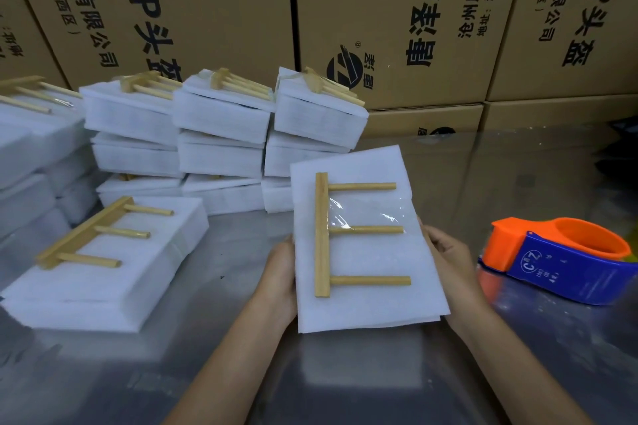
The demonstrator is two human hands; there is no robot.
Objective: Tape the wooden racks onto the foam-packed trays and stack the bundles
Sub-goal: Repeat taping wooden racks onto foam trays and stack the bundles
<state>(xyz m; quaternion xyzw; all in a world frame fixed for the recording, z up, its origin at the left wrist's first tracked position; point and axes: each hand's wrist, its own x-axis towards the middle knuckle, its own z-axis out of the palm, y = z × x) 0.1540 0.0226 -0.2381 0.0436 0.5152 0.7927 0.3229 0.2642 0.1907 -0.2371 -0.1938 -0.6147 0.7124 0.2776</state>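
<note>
I hold a white foam-packed tray (373,300) above the steel table, tilted toward me. A wooden rack (322,235) with three pegs lies on its top, with a strip of clear tape (366,217) across the middle peg. My left hand (279,283) grips the tray's left edge and my right hand (448,252) grips its right edge. To the left, a second foam-packed tray (114,286) rests on the table with a loose-looking wooden rack (86,235) on it. Stacks of taped bundles (221,134) stand behind.
An orange and blue tape dispenser (559,259) sits on the table at the right. Brown cardboard cartons (414,10) form a wall at the back. More white foam bundles (31,155) pile up at the far left. The shiny steel table (345,383) spreads below my arms.
</note>
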